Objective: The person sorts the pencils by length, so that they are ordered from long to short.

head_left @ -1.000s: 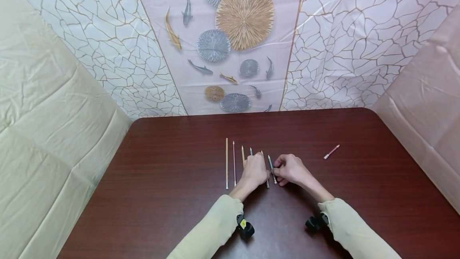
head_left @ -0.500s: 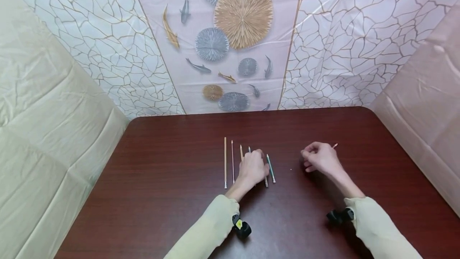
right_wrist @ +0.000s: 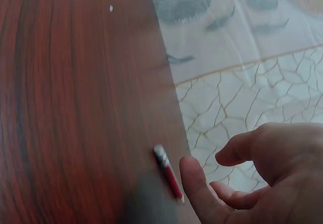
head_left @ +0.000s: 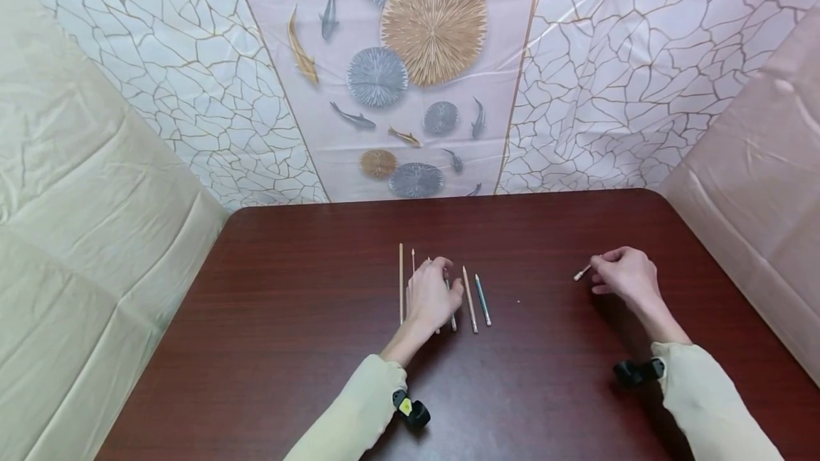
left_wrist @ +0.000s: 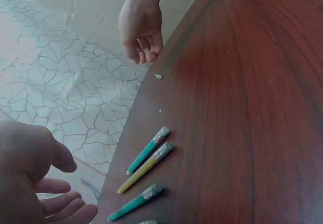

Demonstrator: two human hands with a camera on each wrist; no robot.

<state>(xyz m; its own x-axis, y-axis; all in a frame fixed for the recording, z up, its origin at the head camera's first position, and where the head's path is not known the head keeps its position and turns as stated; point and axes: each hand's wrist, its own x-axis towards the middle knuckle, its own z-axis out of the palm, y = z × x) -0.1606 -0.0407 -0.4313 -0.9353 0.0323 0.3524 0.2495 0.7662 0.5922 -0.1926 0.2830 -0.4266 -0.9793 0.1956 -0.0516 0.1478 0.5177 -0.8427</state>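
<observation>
My left hand (head_left: 432,295) hovers over a row of pencils with its fingers loosely bent and apart, hiding parts of several of them. To its right lie a wood-coloured pencil (head_left: 470,301) and a short teal pencil (head_left: 483,301), their eraser ends towards me. The left wrist view shows another teal pencil (left_wrist: 135,203) close to the left fingers. At the far right, my right hand (head_left: 626,276) is beside a very short red pencil (right_wrist: 169,172) with a metal-banded eraser end. Thumb and fingers are parted there, with the pencil lying on the table next to the fingertips.
The longest pencil (head_left: 401,283) stands at the left end of the row, a thin pink pencil (head_left: 413,256) beside it. A tiny white speck (head_left: 519,301) lies on the dark wooden table (head_left: 288,347). Patterned cloth (head_left: 576,126) hangs behind the far edge.
My right hand has moved from the teal pencil rightwards to the short red pencil. My left hand has lifted and shifted slightly left, uncovering the wood-coloured pencil.
</observation>
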